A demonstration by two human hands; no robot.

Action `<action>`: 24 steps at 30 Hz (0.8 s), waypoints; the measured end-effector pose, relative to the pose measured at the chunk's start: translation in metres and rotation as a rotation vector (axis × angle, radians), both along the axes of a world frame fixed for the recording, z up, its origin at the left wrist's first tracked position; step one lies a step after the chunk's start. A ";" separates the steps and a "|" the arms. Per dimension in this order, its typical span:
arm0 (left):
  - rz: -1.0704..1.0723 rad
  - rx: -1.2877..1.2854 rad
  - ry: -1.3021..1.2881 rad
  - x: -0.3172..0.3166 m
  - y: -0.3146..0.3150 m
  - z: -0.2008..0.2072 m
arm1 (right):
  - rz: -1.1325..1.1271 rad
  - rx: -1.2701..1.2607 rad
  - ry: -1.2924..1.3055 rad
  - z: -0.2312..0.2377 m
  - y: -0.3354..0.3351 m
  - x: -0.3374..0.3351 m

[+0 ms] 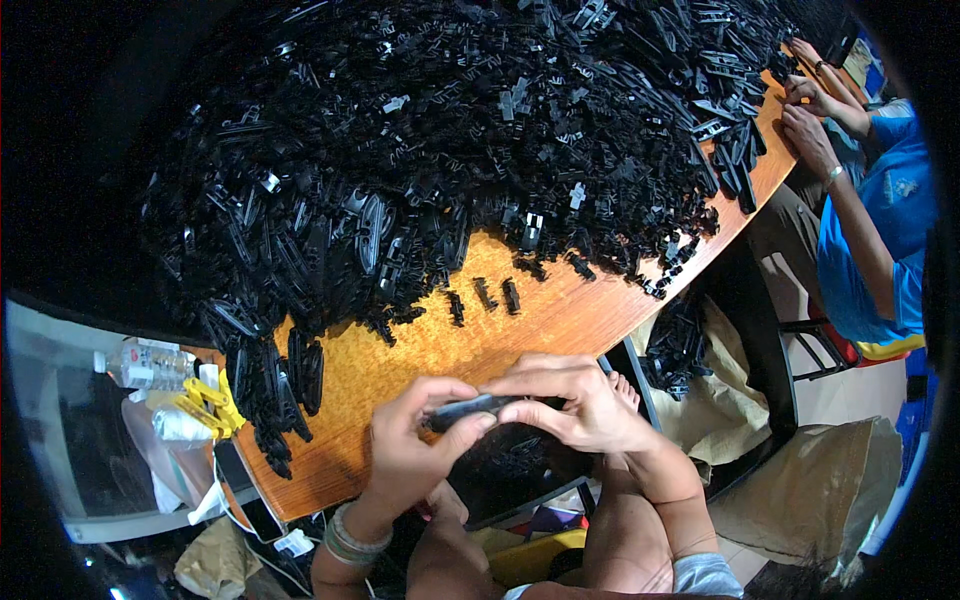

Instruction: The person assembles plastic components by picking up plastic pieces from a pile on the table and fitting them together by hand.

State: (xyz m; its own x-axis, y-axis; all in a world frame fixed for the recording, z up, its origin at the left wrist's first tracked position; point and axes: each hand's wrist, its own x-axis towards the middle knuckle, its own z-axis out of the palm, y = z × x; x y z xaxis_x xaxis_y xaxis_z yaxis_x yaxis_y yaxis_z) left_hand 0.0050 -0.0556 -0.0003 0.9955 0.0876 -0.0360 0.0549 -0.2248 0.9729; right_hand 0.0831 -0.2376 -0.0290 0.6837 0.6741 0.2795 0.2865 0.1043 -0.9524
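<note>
Head view: the long black plastic part [487,405] at lower centre is mostly covered by fingers, so its shape is hard to read. The left hand [415,445] and right hand [575,400] are both clamped on it, together, over the wooden table's [420,355] near edge. The heap of black plastic parts [450,140] fills the upper frame, blurring into darkness.
</note>
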 end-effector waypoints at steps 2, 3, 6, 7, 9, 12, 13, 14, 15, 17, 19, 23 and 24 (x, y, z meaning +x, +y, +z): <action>0.121 0.205 -0.023 0.020 0.012 -0.001 | 0.228 -0.115 -0.051 -0.006 -0.008 0.011; 0.245 0.417 -0.044 0.034 0.021 -0.002 | 0.206 -0.141 -0.084 -0.004 -0.006 0.012; 0.400 0.848 -0.284 0.066 0.045 -0.009 | -0.144 -0.223 -0.179 0.009 0.004 0.013; 0.389 0.957 -0.301 0.074 0.050 -0.014 | -0.378 -0.371 -0.307 0.004 0.012 0.018; 0.371 1.065 -0.319 0.082 0.050 -0.015 | -0.589 -0.537 -0.519 -0.001 0.027 0.026; 0.314 1.135 -0.330 0.084 0.045 -0.009 | -0.641 -0.605 -0.599 -0.019 0.033 0.030; 0.362 1.065 -0.278 0.081 0.045 -0.004 | -0.662 -0.638 -0.619 -0.022 0.033 0.029; 0.408 0.995 -0.226 0.076 0.046 -0.001 | -0.662 -0.639 -0.618 -0.022 0.032 0.028; 0.387 1.005 -0.321 0.071 0.051 -0.004 | -0.692 -0.590 -0.626 -0.024 0.031 0.028; 0.424 0.873 -0.261 0.057 0.043 -0.004 | -0.721 -0.548 -0.633 -0.027 0.028 0.029; 0.490 0.587 -0.298 0.039 0.037 -0.012 | -0.667 -0.290 -0.569 -0.024 0.023 0.028; 0.269 0.075 -0.112 0.007 0.017 -0.008 | -0.397 0.111 -0.204 -0.011 0.024 0.018; 0.183 -0.119 -0.047 0.005 0.016 -0.012 | -0.329 0.160 -0.162 -0.011 0.025 0.015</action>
State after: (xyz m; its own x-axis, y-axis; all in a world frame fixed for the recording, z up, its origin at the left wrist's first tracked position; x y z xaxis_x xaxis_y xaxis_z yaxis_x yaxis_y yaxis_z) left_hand 0.0097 -0.0392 -0.0121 0.9642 0.2648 -0.0106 0.0379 -0.0982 0.9944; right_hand 0.0978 -0.2121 -0.0397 0.7944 0.3654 0.4852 0.4745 0.1254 -0.8713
